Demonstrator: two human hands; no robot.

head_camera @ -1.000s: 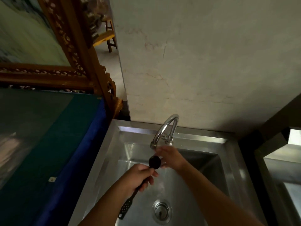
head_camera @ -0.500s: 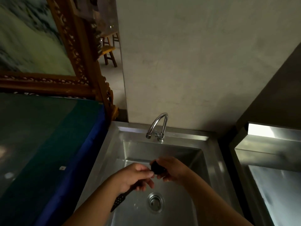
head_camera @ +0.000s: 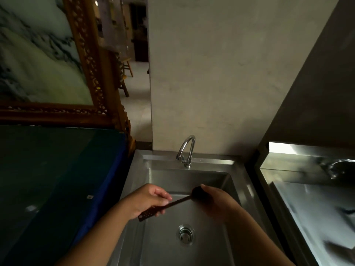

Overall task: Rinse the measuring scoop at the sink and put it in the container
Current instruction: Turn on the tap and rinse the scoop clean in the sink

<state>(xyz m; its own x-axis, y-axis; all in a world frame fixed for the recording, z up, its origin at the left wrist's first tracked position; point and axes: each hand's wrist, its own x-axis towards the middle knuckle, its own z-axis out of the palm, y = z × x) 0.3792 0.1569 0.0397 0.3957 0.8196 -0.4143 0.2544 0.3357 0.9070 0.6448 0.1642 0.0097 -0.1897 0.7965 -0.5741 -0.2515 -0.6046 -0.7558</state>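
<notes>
the measuring scoop (head_camera: 178, 202) is dark, with a long thin handle (perforated at its near end) and a small round bowl. it lies nearly level above the steel sink (head_camera: 211, 246), bowl toward the right.

Two bare forearms, no sleeves visible; hands (head_camera: 148, 200) wet, glistening, ringless.

Both hands over steel sink (head_camera: 240, 181), below tap (head_camera: 186, 148). Left hand (head_camera: 148, 200) grips flat perforated handle end of dark measuring scoop (head_camera: 172, 203); right hand (head_camera: 215, 200) closed around scoop's round bowl. Drain (head_camera: 185, 235) beneath, near basin middle. Dark green surface (head_camera: 57, 169) left of sink
</notes>
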